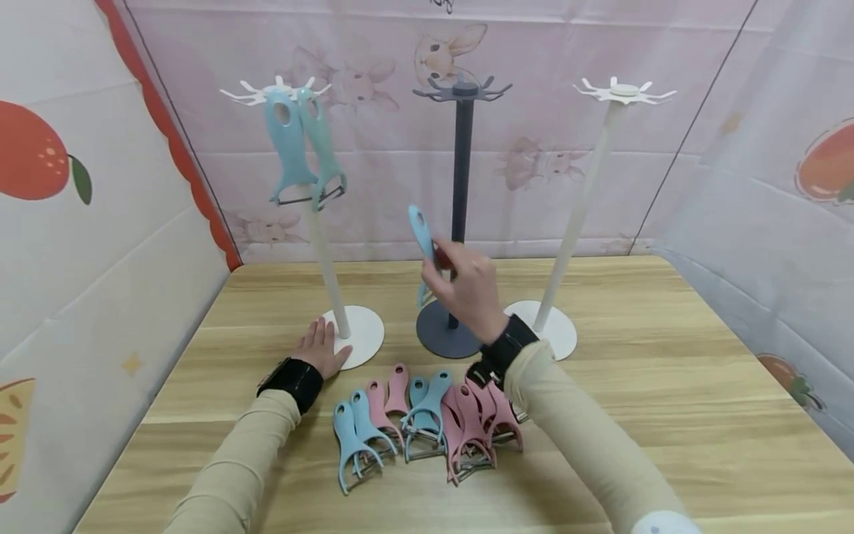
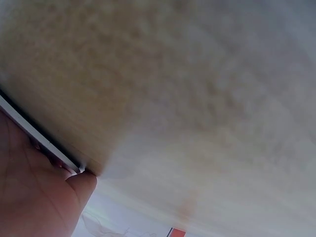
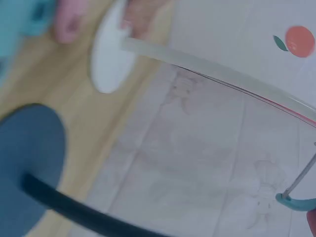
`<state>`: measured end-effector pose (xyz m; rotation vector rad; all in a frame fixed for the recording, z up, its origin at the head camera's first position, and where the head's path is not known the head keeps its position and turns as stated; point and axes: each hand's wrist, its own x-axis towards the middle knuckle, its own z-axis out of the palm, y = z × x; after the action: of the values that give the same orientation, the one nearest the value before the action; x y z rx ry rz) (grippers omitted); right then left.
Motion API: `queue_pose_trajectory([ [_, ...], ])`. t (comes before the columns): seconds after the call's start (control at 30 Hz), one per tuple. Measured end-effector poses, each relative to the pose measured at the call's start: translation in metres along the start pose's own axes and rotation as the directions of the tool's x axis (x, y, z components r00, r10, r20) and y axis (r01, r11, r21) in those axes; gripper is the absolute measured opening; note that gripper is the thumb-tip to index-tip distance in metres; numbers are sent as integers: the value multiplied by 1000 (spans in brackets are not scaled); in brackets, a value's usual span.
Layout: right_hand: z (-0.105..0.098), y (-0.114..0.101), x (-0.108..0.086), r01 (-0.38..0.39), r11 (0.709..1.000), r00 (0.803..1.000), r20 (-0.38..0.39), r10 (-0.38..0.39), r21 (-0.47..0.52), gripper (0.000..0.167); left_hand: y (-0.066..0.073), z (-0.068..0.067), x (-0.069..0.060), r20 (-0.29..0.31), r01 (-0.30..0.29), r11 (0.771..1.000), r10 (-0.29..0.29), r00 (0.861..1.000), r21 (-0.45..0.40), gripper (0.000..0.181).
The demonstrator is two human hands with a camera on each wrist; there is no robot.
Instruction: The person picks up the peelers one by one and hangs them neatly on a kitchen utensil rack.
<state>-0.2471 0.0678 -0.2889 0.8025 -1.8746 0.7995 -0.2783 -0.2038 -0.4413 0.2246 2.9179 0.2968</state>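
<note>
My right hand (image 1: 470, 285) pinches a light-blue peeler (image 1: 421, 231) in front of the dark stand's pole, its handle pointing up. In the right wrist view only part of that peeler (image 3: 296, 203) shows at the right edge. My left hand (image 1: 322, 348) rests on the round base (image 1: 365, 337) of the left white stand, fingers extended. The left wrist view shows the palm (image 2: 34, 197) against the base's edge (image 2: 42, 140). From that stand's hooks hang a blue peeler (image 1: 288, 141) and a greenish peeler (image 1: 322, 141).
Several blue peelers (image 1: 347, 434) and pink peelers (image 1: 470, 415) lie in a heap on the wooden table (image 1: 667, 415), under my right forearm. The dark stand (image 1: 463, 163) is in the middle, and another white stand (image 1: 587, 185) is on the right. Printed cloth surrounds the table.
</note>
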Motion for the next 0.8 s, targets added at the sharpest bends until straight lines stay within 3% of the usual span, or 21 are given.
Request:
queue_pose_trajectory([
  [0.2,22,-3,46,-31,990,1000,-2,31,139,18,3,-7,-5,-21,-8,999,7,1000,-32,71],
  [0.37,37,-7,82,-182,951,983,62,172,249,24,-1,-2,-2,-42,-13,1000,12,999,-2,72],
  [0.5,45,-12,105,-268,919,963,69,260,288,27,3,-1,-4,-55,-18,1000,18,998,6,70],
  [0.6,49,-16,120,-257,930,966,48,253,263,27,7,-3,-7,-47,-21,1000,21,999,4,71],
  [0.8,58,-18,139,-235,937,972,58,228,257,29,1,1,0,-26,7,1000,-7,1000,31,72],
])
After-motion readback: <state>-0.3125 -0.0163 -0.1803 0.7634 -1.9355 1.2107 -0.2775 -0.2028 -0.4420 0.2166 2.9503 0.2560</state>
